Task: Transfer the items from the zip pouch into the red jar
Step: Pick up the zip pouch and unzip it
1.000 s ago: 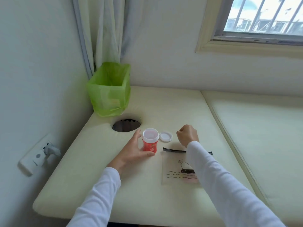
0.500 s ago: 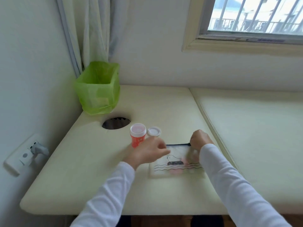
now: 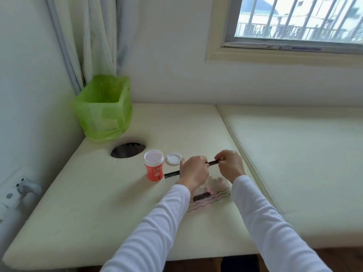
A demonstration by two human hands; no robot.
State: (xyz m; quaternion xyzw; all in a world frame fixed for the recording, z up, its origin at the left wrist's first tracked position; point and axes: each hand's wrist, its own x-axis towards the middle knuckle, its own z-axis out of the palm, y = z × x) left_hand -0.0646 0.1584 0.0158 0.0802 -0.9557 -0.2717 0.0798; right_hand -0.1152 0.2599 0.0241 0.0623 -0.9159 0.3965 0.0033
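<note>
The red jar stands upright and uncapped on the cream padded table, its white lid lying flat just to its right. A clear zip pouch with a black zipper strip and wavy line print is tilted up off the table. My left hand grips the pouch's black top edge near its middle. My right hand pinches the same edge at its right end. The pouch's contents are blurred, showing only pinkish shapes and a dark printed patch.
A green-lined bin stands in the back left corner by the curtain. An oval hole opens in the table behind the jar. A second cream pad adjoins on the right. A wall socket is at the left.
My left hand left the jar and moved right onto the pouch. Both hands have now lifted the pouch's zipper edge off the table, with the right hand pinching its end.
</note>
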